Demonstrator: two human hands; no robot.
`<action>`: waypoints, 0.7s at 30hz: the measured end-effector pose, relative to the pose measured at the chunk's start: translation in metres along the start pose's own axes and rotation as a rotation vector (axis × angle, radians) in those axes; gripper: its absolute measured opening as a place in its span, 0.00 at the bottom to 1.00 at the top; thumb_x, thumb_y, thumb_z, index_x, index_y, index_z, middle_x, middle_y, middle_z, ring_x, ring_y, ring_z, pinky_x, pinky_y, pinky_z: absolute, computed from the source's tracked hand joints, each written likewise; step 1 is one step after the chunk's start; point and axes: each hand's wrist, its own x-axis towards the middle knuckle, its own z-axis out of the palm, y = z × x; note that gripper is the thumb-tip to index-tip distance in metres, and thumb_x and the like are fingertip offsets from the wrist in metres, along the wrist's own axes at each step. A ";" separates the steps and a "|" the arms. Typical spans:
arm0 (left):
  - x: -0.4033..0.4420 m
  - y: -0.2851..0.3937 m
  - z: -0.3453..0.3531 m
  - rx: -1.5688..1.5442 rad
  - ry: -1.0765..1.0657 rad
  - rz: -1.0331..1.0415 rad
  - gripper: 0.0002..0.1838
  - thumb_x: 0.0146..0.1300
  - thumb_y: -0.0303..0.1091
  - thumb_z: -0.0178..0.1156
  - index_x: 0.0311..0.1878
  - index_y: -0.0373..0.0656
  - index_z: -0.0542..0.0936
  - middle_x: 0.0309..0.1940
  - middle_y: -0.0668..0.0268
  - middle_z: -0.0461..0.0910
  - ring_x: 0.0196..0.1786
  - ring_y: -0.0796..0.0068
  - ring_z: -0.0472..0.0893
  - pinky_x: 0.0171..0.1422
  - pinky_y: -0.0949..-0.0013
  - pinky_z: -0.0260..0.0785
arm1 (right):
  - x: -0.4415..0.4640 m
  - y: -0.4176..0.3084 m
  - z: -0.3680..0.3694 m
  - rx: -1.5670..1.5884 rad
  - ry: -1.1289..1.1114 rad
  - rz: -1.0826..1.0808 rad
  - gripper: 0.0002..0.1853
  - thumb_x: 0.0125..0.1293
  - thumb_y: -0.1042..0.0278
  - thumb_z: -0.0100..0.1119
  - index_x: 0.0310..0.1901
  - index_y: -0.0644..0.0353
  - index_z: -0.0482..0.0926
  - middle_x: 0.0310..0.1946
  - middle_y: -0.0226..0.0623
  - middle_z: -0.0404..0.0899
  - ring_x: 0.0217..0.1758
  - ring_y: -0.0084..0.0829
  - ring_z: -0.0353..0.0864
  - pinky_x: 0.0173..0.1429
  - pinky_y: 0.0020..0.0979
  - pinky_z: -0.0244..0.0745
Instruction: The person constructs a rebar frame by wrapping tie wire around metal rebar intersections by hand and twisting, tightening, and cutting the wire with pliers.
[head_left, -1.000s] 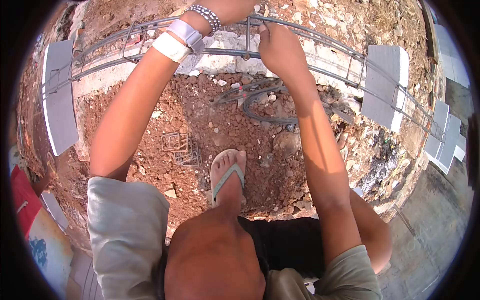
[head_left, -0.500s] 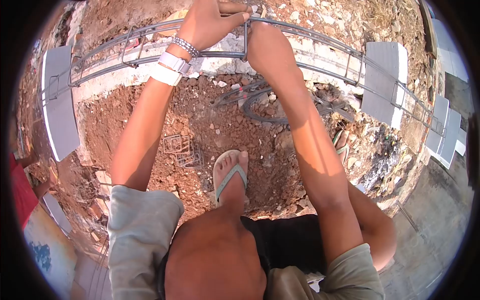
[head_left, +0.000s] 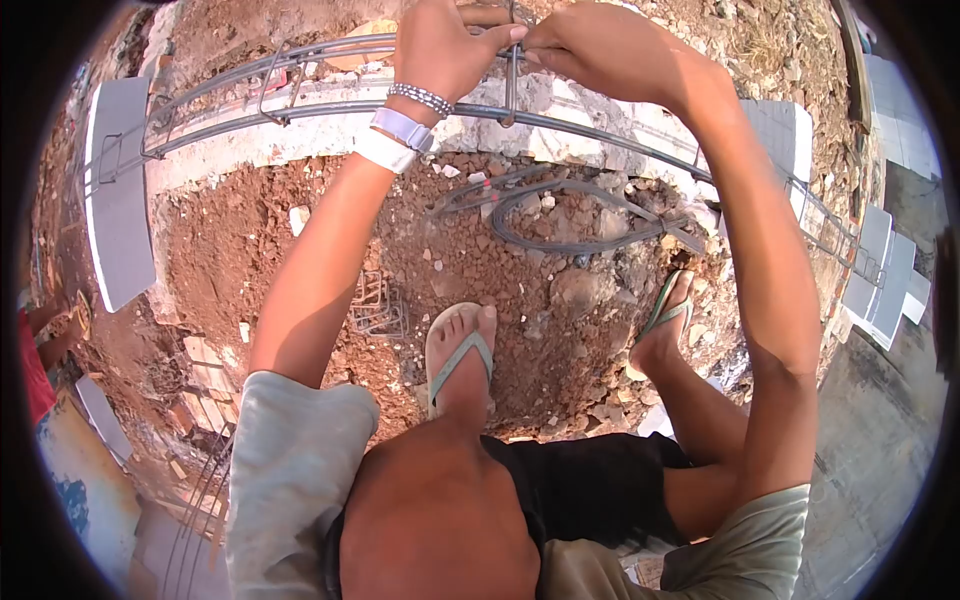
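Note:
A long steel rebar cage [head_left: 340, 108] with square stirrups runs across the upper view, above a pale concrete strip [head_left: 230, 150]. My left hand [head_left: 448, 50] is at its top bar, thumb and fingers closed beside an upright stirrup [head_left: 511, 90]. Just right of that stirrup, my right hand [head_left: 605, 48] pinches at the same joint, its wrist bent. What lies between the fingertips of either hand is too small to make out.
Grey boards [head_left: 122, 195] stand under the cage at left and right. A wire coil [head_left: 580, 245] and small square stirrups [head_left: 378, 305] lie on the rubble. At the far left, part of another person in red [head_left: 35, 370] shows.
My right hand has turned, its elbow swinging outward to the right. My left hand has drawn back from across the bars, then shifted right to the joint. More of the wire coil shows.

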 end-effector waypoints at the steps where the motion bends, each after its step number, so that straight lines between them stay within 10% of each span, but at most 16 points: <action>1: -0.003 0.002 0.004 -0.002 0.069 0.049 0.20 0.58 0.16 0.69 0.51 0.39 0.73 0.34 0.62 0.86 0.41 0.73 0.87 0.42 0.72 0.79 | 0.003 0.001 -0.009 -0.022 -0.065 0.017 0.13 0.71 0.60 0.61 0.35 0.62 0.84 0.31 0.50 0.85 0.35 0.49 0.83 0.44 0.48 0.78; 5: -0.018 0.014 0.009 0.103 0.174 0.108 0.15 0.59 0.18 0.70 0.43 0.39 0.74 0.32 0.64 0.85 0.40 0.74 0.87 0.42 0.70 0.79 | 0.005 0.010 -0.028 0.106 -0.007 -0.081 0.13 0.71 0.60 0.59 0.37 0.61 0.86 0.31 0.50 0.84 0.36 0.53 0.82 0.42 0.47 0.75; 12: -0.022 0.000 0.018 -0.118 0.232 0.190 0.11 0.59 0.23 0.72 0.36 0.40 0.76 0.33 0.60 0.83 0.39 0.67 0.88 0.43 0.65 0.78 | 0.065 0.073 -0.020 0.240 -0.153 -0.159 0.11 0.62 0.61 0.73 0.42 0.56 0.90 0.27 0.36 0.86 0.30 0.30 0.80 0.38 0.37 0.74; 15: -0.025 -0.022 0.011 0.305 0.209 0.386 0.13 0.61 0.31 0.71 0.49 0.46 0.84 0.34 0.64 0.88 0.39 0.66 0.90 0.44 0.63 0.79 | 0.084 0.060 -0.040 0.084 -0.268 -0.062 0.11 0.60 0.60 0.75 0.41 0.54 0.91 0.28 0.35 0.87 0.31 0.31 0.81 0.38 0.37 0.75; 21: -0.016 -0.019 -0.005 0.587 0.091 0.814 0.06 0.60 0.29 0.72 0.40 0.48 0.85 0.31 0.67 0.87 0.36 0.66 0.86 0.42 0.62 0.75 | 0.130 0.059 -0.035 -0.050 -0.337 -0.157 0.12 0.63 0.59 0.70 0.44 0.54 0.90 0.33 0.38 0.88 0.35 0.32 0.83 0.41 0.37 0.77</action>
